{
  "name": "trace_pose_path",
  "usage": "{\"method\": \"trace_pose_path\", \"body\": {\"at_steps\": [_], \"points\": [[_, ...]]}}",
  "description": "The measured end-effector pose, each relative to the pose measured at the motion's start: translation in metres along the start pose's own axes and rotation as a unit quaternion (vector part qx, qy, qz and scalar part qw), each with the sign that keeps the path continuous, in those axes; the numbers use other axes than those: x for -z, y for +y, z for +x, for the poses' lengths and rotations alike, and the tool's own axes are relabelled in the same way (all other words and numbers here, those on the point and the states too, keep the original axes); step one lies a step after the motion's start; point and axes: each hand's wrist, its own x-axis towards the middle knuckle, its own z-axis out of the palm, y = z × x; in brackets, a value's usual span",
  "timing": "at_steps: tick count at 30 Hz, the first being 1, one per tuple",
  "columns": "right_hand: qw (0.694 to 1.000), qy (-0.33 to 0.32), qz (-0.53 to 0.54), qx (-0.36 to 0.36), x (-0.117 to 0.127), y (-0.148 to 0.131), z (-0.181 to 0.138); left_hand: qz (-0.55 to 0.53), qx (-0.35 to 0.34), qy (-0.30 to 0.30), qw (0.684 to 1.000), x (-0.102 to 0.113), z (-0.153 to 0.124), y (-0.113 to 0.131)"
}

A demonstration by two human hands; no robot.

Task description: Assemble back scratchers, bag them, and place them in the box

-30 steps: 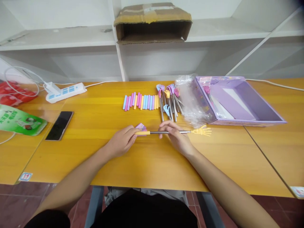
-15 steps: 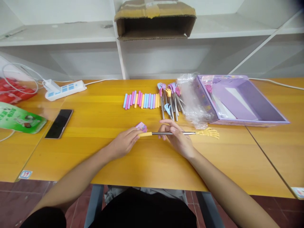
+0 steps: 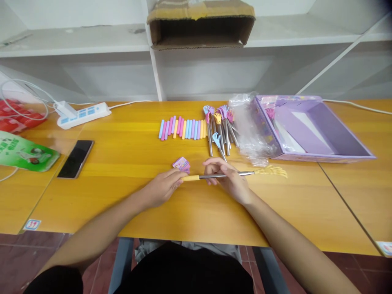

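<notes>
A telescopic back scratcher (image 3: 239,174) lies across my hands, with a yellow grip, a steel shaft and a yellow hand-shaped claw (image 3: 274,172) at the right. My left hand (image 3: 163,188) pinches the yellow grip end. My right hand (image 3: 228,179) is closed round the middle of the shaft. A small pink card (image 3: 181,164) sits on the table just beyond my left fingers. Farther back lie a row of coloured grips (image 3: 182,129) and a bunch of scratchers (image 3: 219,130) with coloured claws.
A purple open box (image 3: 312,128) with crumpled clear plastic (image 3: 248,130) stands at the right. A black phone (image 3: 75,158), a green packet (image 3: 21,153), a power strip (image 3: 81,115) and red packaging (image 3: 18,118) lie at the left. A cardboard box (image 3: 200,22) sits on the white shelf behind.
The scratcher has grown longer: its claw end has slid to the right while my left hand kept the grip. My right hand shifted slightly along the shaft.
</notes>
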Motion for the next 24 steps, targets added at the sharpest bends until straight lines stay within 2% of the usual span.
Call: {"method": "trace_pose_path", "body": {"at_steps": [9, 16, 24], "points": [[0.997, -0.018, -0.073, 0.013, -0.011, 0.01, -0.005, -0.018, -0.004, -0.013, 1.0, -0.009, -0.001, 0.008], [0.994, -0.069, -0.089, -0.004, -0.02, 0.016, -0.004, -0.041, -0.002, -0.02, 0.999, -0.011, 0.001, 0.012], [0.982, -0.138, -0.126, -0.011, -0.021, 0.003, -0.003, -0.063, 0.004, -0.026, 0.998, -0.02, 0.0, 0.017]]}}
